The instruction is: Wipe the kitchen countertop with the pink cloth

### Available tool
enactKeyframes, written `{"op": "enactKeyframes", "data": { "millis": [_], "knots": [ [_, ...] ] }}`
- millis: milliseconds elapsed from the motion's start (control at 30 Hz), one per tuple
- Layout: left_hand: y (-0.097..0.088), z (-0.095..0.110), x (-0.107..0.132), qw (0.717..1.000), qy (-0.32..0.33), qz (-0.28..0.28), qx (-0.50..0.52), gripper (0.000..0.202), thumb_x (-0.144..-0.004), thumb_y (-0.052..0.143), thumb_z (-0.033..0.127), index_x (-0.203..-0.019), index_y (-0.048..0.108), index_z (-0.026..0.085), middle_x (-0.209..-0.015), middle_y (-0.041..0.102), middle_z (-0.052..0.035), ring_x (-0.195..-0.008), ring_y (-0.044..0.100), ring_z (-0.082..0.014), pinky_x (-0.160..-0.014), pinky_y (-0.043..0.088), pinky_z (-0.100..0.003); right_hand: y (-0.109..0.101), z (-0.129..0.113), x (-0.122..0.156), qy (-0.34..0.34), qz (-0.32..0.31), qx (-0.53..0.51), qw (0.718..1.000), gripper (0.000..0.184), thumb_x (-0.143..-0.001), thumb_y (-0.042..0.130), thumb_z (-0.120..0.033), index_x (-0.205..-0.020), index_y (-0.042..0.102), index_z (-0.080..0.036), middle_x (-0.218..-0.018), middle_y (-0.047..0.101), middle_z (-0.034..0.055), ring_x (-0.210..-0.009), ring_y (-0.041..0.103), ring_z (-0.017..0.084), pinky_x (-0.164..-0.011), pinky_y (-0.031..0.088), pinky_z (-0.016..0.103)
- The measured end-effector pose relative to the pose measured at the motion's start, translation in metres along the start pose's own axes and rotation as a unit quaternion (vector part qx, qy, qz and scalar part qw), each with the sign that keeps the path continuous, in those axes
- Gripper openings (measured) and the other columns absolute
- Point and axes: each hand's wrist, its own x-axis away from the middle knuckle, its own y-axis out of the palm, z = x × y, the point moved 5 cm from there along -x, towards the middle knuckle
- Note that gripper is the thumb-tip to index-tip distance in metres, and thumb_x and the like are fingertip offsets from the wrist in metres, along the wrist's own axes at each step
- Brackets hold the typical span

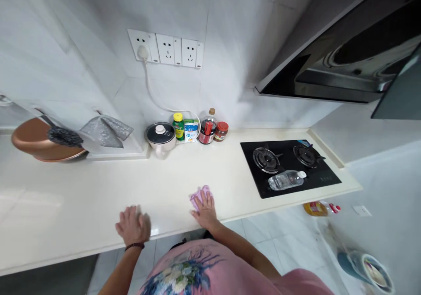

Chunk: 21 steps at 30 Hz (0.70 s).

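Note:
My right hand [206, 211] presses a crumpled pink cloth [204, 188] against the white countertop [171, 174], close to the front edge. Its fingers lie over the cloth, whose far part shows beyond the fingertips. Further left, my left hand [132, 226] is at the front of the counter, holding nothing, with the fingers a little apart and slightly bent. A dark bracelet [134, 246] circles that wrist.
Along the wall stand a lidded electric pot [161, 136], a green bottle [178, 126], a white-blue packet [190, 133], a dark bottle [207, 130] and a red-lidded jar [221, 131]. A clear bottle [286, 180] lies on the gas hob [255, 152]. The range hood [329, 67] overhangs at right.

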Motion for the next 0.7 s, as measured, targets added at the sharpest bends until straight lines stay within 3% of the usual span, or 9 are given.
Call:
{"op": "enactKeyframes", "data": {
  "millis": [67, 133, 500, 600, 700],
  "knots": [
    [-0.006, -0.005, -0.001, 1.000, -0.026, 0.011, -0.013, 0.064, -0.100, 0.036, 0.038, -0.159, 0.046, 0.014, -0.170, 0.041, -0.0246, -0.163, 0.025, -0.0418, -0.125, 0.020, -0.074, -0.002, -0.001, 0.010, -0.039, -0.004, -0.006, 0.999, 0.074, -0.101, 0.046, -0.073, -0.167, 0.036, -0.041, -0.182, 0.012, 0.0009, -0.168, 0.010, 0.035, -0.134, 0.014, 0.057],
    [-0.007, -0.004, -0.003, 0.999, -0.039, 0.013, -0.030, 0.065, -0.099, 0.037, 0.035, -0.159, 0.046, 0.014, -0.168, 0.043, -0.0246, -0.162, 0.027, -0.0419, -0.124, 0.023, -0.072, -0.008, 0.020, 0.024, -0.042, 0.003, 0.003, 0.999, 0.070, -0.102, 0.048, -0.069, -0.166, 0.038, -0.041, -0.181, 0.018, 0.0007, -0.167, 0.014, 0.033, -0.134, 0.016, 0.055],
    [-0.015, 0.020, -0.003, 0.995, -0.026, -0.002, -0.092, 0.063, -0.092, 0.042, 0.032, -0.152, 0.052, 0.013, -0.154, 0.055, -0.0233, -0.148, 0.039, -0.0414, -0.117, 0.033, -0.065, -0.049, 0.233, 0.118, 0.189, 0.101, 0.106, 0.971, 0.070, -0.105, 0.031, -0.062, -0.163, 0.047, -0.026, -0.178, 0.029, 0.0093, -0.166, 0.016, 0.036, -0.131, 0.023, 0.060],
    [-0.015, 0.024, -0.003, 0.993, -0.030, -0.009, -0.111, 0.059, -0.092, 0.043, 0.033, -0.146, 0.057, 0.016, -0.151, 0.057, -0.0223, -0.146, 0.041, -0.0409, -0.116, 0.034, -0.064, -0.058, 0.271, 0.137, 0.238, 0.141, 0.098, 0.956, 0.074, -0.104, 0.026, -0.065, -0.161, 0.050, -0.024, -0.177, 0.029, 0.0094, -0.166, 0.014, 0.036, -0.130, 0.025, 0.059],
    [-0.014, 0.024, -0.004, 0.991, -0.035, -0.012, -0.128, 0.050, -0.094, 0.040, 0.036, -0.135, 0.063, 0.018, -0.143, 0.062, -0.0210, -0.142, 0.046, -0.0394, -0.115, 0.036, -0.062, -0.061, 0.282, 0.146, 0.275, 0.176, 0.098, 0.940, 0.080, -0.103, 0.023, -0.067, -0.160, 0.050, -0.018, -0.177, 0.028, 0.0134, -0.167, 0.010, 0.037, -0.131, 0.023, 0.060]
  ]
}}
